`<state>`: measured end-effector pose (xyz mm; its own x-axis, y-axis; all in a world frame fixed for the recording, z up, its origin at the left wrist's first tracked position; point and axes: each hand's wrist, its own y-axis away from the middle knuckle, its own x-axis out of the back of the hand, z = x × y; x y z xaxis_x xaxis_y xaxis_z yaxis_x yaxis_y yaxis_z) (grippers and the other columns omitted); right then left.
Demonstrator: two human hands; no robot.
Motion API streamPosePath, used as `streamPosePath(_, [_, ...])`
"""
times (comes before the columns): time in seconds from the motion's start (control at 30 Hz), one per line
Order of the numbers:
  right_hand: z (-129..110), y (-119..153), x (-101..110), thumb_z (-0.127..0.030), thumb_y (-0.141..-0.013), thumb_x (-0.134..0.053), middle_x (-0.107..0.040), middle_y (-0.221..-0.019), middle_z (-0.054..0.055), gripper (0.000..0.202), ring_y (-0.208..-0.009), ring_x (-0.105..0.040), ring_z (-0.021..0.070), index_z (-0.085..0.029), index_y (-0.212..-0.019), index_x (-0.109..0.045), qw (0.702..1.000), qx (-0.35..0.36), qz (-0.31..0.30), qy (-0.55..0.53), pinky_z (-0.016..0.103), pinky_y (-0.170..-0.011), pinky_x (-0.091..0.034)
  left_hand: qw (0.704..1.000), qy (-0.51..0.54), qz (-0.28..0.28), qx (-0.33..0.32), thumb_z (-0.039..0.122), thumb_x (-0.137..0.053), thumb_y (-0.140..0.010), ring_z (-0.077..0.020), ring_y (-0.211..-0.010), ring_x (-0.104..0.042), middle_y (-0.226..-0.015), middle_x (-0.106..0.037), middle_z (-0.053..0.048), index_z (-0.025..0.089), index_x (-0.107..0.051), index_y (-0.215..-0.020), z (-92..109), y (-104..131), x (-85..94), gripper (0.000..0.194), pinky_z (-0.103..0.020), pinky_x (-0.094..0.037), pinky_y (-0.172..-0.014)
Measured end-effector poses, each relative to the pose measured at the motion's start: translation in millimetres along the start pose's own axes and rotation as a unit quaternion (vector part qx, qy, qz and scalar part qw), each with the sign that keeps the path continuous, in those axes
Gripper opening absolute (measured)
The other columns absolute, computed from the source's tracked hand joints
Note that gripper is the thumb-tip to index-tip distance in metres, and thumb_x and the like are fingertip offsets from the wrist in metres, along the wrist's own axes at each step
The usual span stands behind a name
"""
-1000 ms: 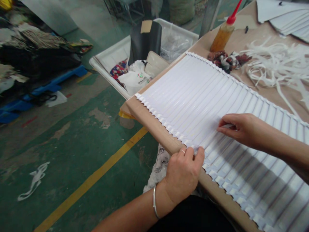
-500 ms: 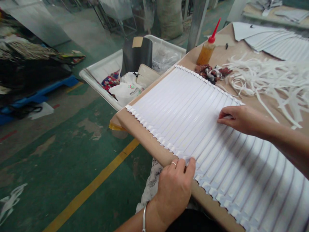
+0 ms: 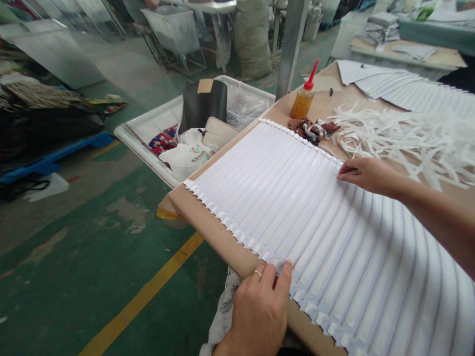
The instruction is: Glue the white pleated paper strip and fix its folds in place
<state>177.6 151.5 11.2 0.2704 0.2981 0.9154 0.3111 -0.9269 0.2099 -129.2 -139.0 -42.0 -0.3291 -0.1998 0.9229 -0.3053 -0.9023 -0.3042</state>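
A row of overlapping white sheets [image 3: 267, 173], fanned into narrow strips with small tabs at both ends, lies across the brown-covered table [image 3: 218, 232]. At its near edge rests my left hand [image 3: 261, 304], a ring on one finger; the fingertips press on the tabbed ends, the index finger a little apart from the others, thumb hidden. Over the far edge of the same row, my right hand [image 3: 365, 173] is closed in a pinch. Whatever may be between its fingertips is too small to make out. A shadow of the right arm falls over the sheets.
Beyond the sheets stand a red-tipped glue bottle [image 3: 302, 101], a dark patterned cloth bundle [image 3: 311, 129] and a heap of white strips [image 3: 404, 141]. More fanned sheets [image 3: 393, 89] lie at the far right. A white bin [image 3: 139, 146] adjoins the table's left side, near a metal post [image 3: 291, 49].
My right hand has moved along the sheets to their far edge, still pinched. My left hand stays at the near edge. The whole view has tilted up slightly.
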Motion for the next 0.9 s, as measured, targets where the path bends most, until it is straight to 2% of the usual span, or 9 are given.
streamPosePath(0.13, [8.9, -9.9, -3.7, -0.038, -0.089, -0.067, -0.079, -0.087, 0.009, 0.021, -0.081, -0.07, 0.0231, -0.018, -0.089, -0.074, 0.999, -0.019, 0.026, 0.003, 0.034, -0.075, -0.048, 1.0, 0.008, 0.006, -0.003, 0.003, -0.049, -0.095, -0.0218, -0.069, -0.069, -0.086, -0.069, -0.002, 0.019, -0.063, -0.132, -2.5, -0.7, -0.4, 0.042, -0.034, -0.053, -0.059])
streamPosePath(0.4, [27.8, -25.1, -11.4, -0.038, -0.084, -0.066, -0.074, -0.075, 0.005, 0.018, -0.071, -0.065, 0.022, -0.022, -0.083, -0.074, 0.996, -0.033, 0.084, 0.008, 0.033, -0.067, -0.046, 0.999, 0.007, 0.03, -0.015, 0.005, -0.04, -0.099, -0.0209, -0.067, -0.069, -0.083, -0.069, -0.002, 0.019, -0.063, -0.13, -4.3, -2.5, -0.7, 0.041, -0.033, -0.051, -0.059])
streamPosePath(0.63, [30.4, -27.7, -16.9, -0.038, -0.083, -0.066, -0.072, -0.074, 0.005, 0.017, -0.072, -0.065, 0.0226, -0.023, -0.083, -0.074, 0.992, -0.054, 0.115, 0.004, 0.034, -0.069, -0.045, 0.999, 0.01, 0.037, -0.021, 0.007, -0.035, -0.104, -0.0213, -0.064, -0.07, -0.081, -0.069, -0.001, 0.018, -0.062, -0.13, -6.1, -3.5, -1.7, 0.039, -0.035, -0.051, -0.055])
streamPosePath(0.9, [37.4, -29.6, -24.9, -0.041, -0.083, -0.066, -0.071, -0.072, 0.004, 0.02, -0.068, -0.062, 0.021, -0.023, -0.082, -0.076, 0.99, -0.032, 0.141, 0.008, 0.033, -0.066, -0.045, 0.999, 0.008, 0.043, -0.022, 0.009, -0.031, -0.107, -0.0205, -0.062, -0.069, -0.079, -0.068, -0.002, 0.018, -0.063, -0.129, -5.1, -5.5, -0.4, 0.04, -0.034, -0.051, -0.055])
